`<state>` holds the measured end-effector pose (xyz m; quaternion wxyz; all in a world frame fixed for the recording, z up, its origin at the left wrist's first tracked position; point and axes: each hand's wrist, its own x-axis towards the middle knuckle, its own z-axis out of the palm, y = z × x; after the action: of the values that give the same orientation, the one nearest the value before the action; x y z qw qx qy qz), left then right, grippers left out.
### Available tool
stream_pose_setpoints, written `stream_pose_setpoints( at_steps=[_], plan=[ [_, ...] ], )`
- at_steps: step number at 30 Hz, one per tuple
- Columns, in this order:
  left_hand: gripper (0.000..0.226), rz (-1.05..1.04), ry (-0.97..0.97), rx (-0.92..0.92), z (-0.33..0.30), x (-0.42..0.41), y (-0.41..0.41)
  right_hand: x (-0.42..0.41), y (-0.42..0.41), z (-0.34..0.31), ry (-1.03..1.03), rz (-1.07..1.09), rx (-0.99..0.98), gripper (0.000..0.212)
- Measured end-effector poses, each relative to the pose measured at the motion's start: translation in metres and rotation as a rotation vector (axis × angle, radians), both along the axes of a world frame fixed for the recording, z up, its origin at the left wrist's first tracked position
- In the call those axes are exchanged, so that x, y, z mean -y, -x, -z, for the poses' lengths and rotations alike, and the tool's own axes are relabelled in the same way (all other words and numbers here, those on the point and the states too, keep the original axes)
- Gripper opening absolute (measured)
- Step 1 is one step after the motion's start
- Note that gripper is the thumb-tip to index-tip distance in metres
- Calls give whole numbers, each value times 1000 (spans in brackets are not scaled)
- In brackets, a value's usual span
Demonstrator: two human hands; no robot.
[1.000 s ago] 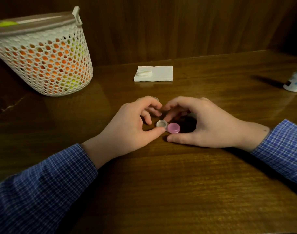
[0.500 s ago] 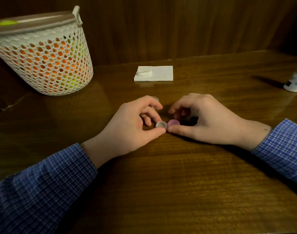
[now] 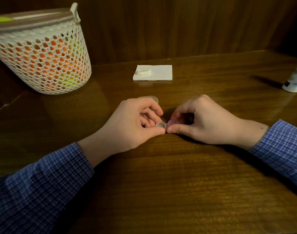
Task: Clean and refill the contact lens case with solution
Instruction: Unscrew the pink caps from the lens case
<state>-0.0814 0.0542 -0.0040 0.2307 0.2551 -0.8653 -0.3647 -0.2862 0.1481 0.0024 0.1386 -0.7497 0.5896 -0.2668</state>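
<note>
A small contact lens case [image 3: 161, 124] sits on the wooden table [image 3: 161, 174] between my hands, its left well uncovered. My left hand [image 3: 134, 125] pinches that left side with thumb and fingers. A pink cap [image 3: 172, 122] covers the right well, and my right hand [image 3: 201, 120] grips it between thumb and curled fingers. A loose pale cap [image 3: 152, 98] lies on the table just behind my left hand, partly hidden by the knuckles. The white solution bottle [image 3: 294, 80] stands at the far right edge of the view.
A folded white napkin [image 3: 152, 72] with a small white piece on it lies at the back middle. A white perforated basket [image 3: 41, 53] holding orange and yellow-green contents stands at the back left. A wood-panelled wall rises behind the table.
My right hand's fingers have curled tighter around the pink cap, hiding most of it. My left hand has kept its pinch on the case.
</note>
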Motion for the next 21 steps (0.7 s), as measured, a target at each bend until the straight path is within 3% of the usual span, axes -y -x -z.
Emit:
stream_pose_setpoints(
  at_steps=[8, 15, 21],
  plan=[
    [35, 42, -3, 22, -1, 5, 0, 2, 4, 2, -37, -77, 65, 32],
    [36, 26, 14, 2, 1, 3, -1, 2, 5, 6, 27, -65, 2, 29],
    [37, 15, 30, -20, 2, 0, -1, 2, 7, 6, 78, -22, -57, 49]
  ],
)
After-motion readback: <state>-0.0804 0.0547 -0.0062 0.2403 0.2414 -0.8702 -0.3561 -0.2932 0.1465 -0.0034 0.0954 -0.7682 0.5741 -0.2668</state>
